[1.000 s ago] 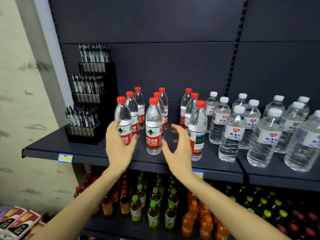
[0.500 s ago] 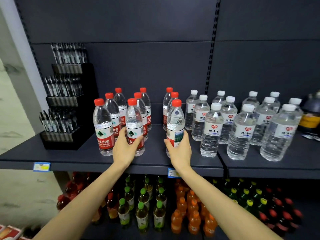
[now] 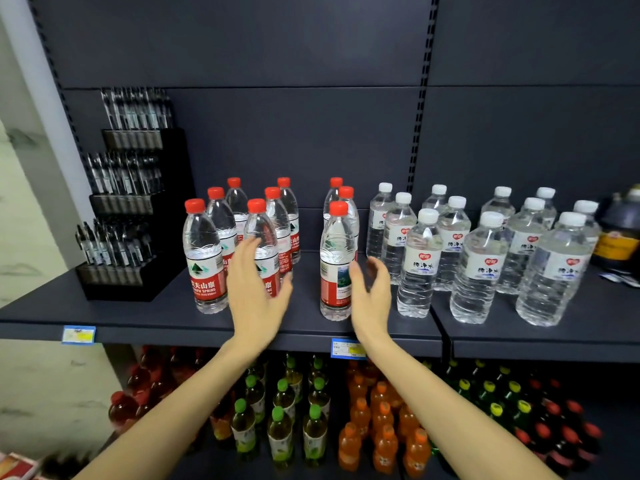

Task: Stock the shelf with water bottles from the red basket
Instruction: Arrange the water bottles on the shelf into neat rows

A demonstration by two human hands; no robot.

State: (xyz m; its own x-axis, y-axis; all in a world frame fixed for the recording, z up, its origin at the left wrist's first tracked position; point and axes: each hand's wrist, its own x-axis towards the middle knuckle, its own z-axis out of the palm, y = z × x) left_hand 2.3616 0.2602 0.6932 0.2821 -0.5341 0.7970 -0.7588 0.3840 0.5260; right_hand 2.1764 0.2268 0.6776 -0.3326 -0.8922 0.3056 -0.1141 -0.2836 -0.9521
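- My left hand [image 3: 256,289] is spread, holding nothing, in front of a red-capped bottle [image 3: 263,244].
- My right hand [image 3: 372,296] is spread too, just beside the front red-capped bottle [image 3: 336,265].
- Both bottles stand upright on the shelf [image 3: 156,317].

Red-capped bottle [image 3: 203,258]: red label reads "农夫山泉", "SPRING". White-capped bottles [image 3: 419,268]: "纯净水". Price tags [image 3: 79,335]: illegible.

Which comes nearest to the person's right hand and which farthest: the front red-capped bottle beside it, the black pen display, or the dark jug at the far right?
From the right hand, in the head view:
1. Front red-capped bottle, just left of the hand.
2. Dark jug, at the shelf's far right end.
3. Black pen display, at the far left end.
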